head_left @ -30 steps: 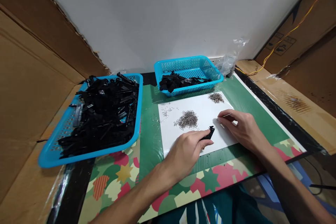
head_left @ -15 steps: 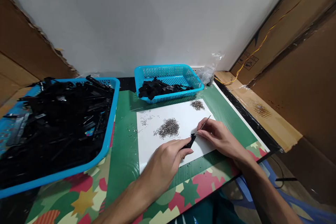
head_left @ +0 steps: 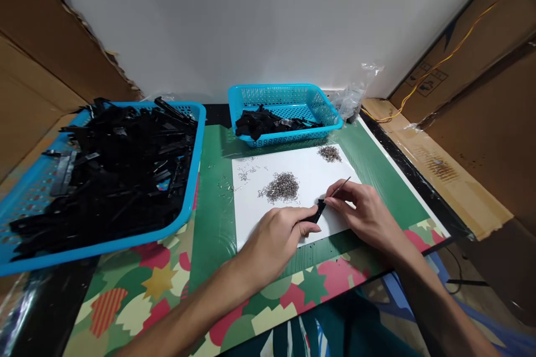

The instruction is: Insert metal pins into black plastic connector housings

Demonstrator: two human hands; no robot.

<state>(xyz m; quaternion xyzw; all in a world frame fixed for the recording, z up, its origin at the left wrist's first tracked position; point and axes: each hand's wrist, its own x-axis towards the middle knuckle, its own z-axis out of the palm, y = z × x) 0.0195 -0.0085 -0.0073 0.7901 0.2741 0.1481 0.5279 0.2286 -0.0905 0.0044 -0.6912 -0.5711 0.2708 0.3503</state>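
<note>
My left hand [head_left: 285, 237] is closed around a small black plastic part [head_left: 320, 211], pinched between thumb and fingers over the white sheet [head_left: 251, 217]. In my right hand [head_left: 360, 206] is a thin metal tool like tweezers [head_left: 340, 186], gripped near its lower end, which meets the part's far end. Whether a tiny piece sits at its tip is too small to tell. A pile of small metal springs or clips [head_left: 283, 187] lies on the sheet, left of the part. Behind my right hand is a smaller pile of tiny metal pieces [head_left: 329, 153].
A large blue basket [head_left: 196, 162] heaped with black plastic parts stands at the left. At the back, a smaller blue basket [head_left: 288, 136] holds more. Beside it sits a clear plastic bag [head_left: 352, 100]. Cardboard [head_left: 481, 117] walls the right side, with a yellow cord [head_left: 452, 54] running along it.
The whole view has shifted, so the table and baskets sit further right and higher in the picture. Both hands keep their grips, the tool still against the black part.
</note>
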